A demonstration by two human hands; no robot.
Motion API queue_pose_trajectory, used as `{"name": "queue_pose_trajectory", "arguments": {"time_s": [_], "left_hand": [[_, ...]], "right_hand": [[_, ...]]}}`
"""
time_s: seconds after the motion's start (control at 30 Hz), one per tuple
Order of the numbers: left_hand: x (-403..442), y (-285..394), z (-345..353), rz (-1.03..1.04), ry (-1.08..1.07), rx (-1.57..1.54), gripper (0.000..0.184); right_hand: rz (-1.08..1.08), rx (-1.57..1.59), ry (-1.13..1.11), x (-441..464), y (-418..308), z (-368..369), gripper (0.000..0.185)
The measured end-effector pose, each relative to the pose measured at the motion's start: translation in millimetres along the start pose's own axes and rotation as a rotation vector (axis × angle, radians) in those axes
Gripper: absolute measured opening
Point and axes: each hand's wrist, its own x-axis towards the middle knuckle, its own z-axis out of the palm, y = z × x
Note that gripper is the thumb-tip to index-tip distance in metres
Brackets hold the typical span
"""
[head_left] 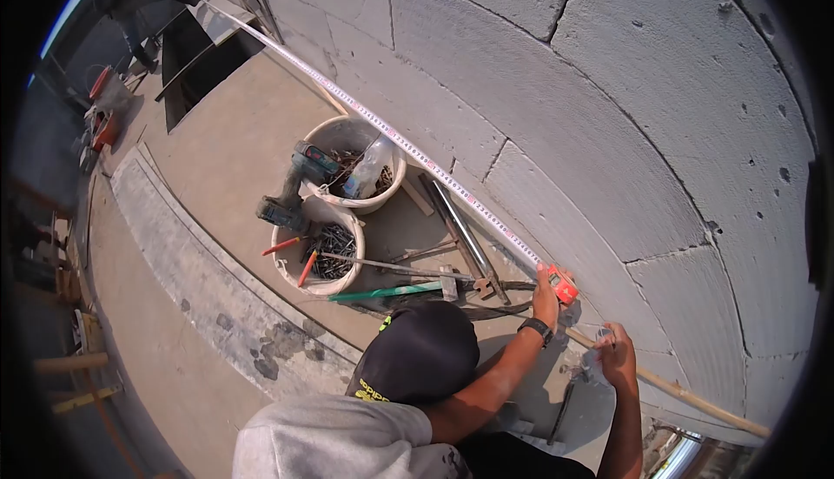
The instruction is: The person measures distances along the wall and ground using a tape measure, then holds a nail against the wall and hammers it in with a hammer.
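My left hand (546, 299), with a dark watch on the wrist, grips the red tape measure (564, 287) low against the wall. Its white blade (417, 153) is drawn out along the wall toward the far upper left. To the right, my right hand (618, 357) is closed with its fingers pinched together. Something small and clear shows at its fingertips, too indistinct to name. A crumpled clear plastic piece (592, 368) lies just under that hand. Below both hands runs a thin wooden stick (669, 385) at the foot of the wall.
Pale block wall (556, 105) rises at the right. A white bucket of screws (335, 249) and another bucket (395, 179) stand left, with a cordless drill (295, 179) over their rims. A hammer (448, 283) and metal bars (463, 231) lie nearby. A person (130, 1) stands far off.
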Motion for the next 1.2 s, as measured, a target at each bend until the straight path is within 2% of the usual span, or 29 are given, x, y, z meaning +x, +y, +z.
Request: {"name": "queue_pose_trajectory", "arguments": {"time_s": [0.1,0.23,0.3,0.43,0.63,0.87,0.93,1.07,1.13,1.2], "left_hand": [[2.3,12.3,0.3,0.013,-0.013,-0.009,0.069],[5.2,24.2,-2.0,0.036,-0.018,-0.010,0.068],[7.2,27.1,-2.7,0.041,-0.018,-0.005,0.067],[10.7,26.2,-2.7,0.051,-0.016,0.004,0.067],[15.6,1.3,-5.1,0.030,-0.076,-0.010,0.067],[23.9,-28.3,-19.9,0.004,-0.121,0.070,0.071],[16.8,-24.4,-13.4,0.003,-0.068,0.033,0.070],[18.2,-16.8,-18.9,0.010,-0.111,0.064,0.071],[19.4,-8.3,-19.1,0.012,-0.099,0.056,0.070],[19.4,-2.6,-17.5,0.013,-0.093,0.044,0.070]], "right_hand": [[-0.073,0.133,-0.043,16.9,10.0,3.8,0.032],[-0.177,0.134,-0.081,39.1,-0.8,11.2,0.030],[-0.092,0.064,-0.124,45.4,-17.2,14.4,0.027],[-0.167,0.126,-0.122,52.1,-9.3,23.5,0.025],[-0.122,-0.034,-0.083,37.1,1.3,20.8,0.021],[-0.052,0.039,-0.073,20.9,35.4,17.8,0.015],[-0.056,0.059,-0.062,18.8,37.3,17.1,0.013],[-0.085,0.013,-0.026,30.9,57.4,20.3,0.014],[-0.101,0.003,-0.028,31.7,48.7,19.5,0.013],[0.006,0.139,-0.044,30.0,33.1,20.5,0.013]]}}
